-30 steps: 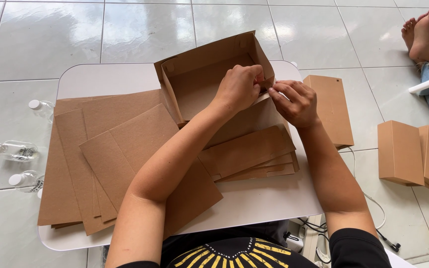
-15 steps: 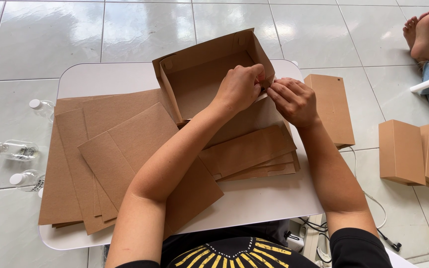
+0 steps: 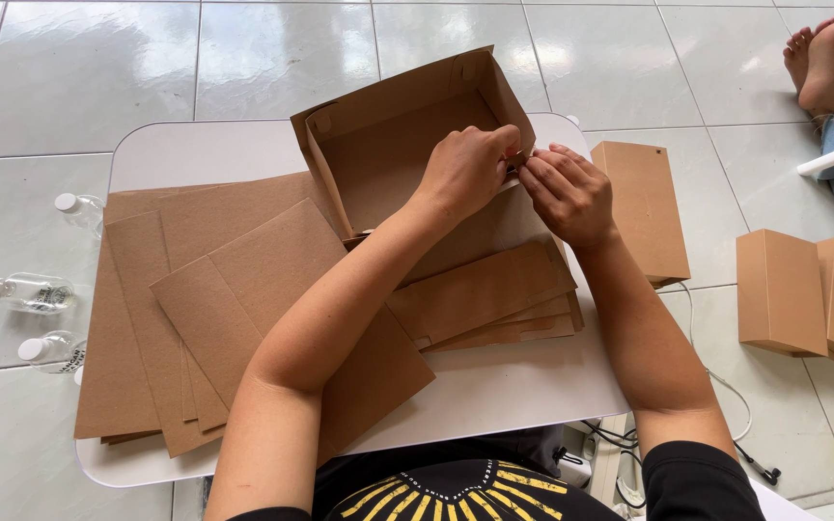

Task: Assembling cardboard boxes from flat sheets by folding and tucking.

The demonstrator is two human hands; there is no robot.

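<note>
Two hands on one box corner | L hand (image 3: pixel 465 169) + R hand (image 3: pixel 564 193) both pinching right wall of cardboard box (image 3: pixel 393 145), box at far side of table (image 3: pixel 195 150), open toward me | L nearer inside, R just outside.

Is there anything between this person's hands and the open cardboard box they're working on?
Nothing visible. The left hand and the right hand both rest directly on the right wall of the open cardboard box, meeting at its edge. The flat cardboard sheets lie lower down on the table.
</note>
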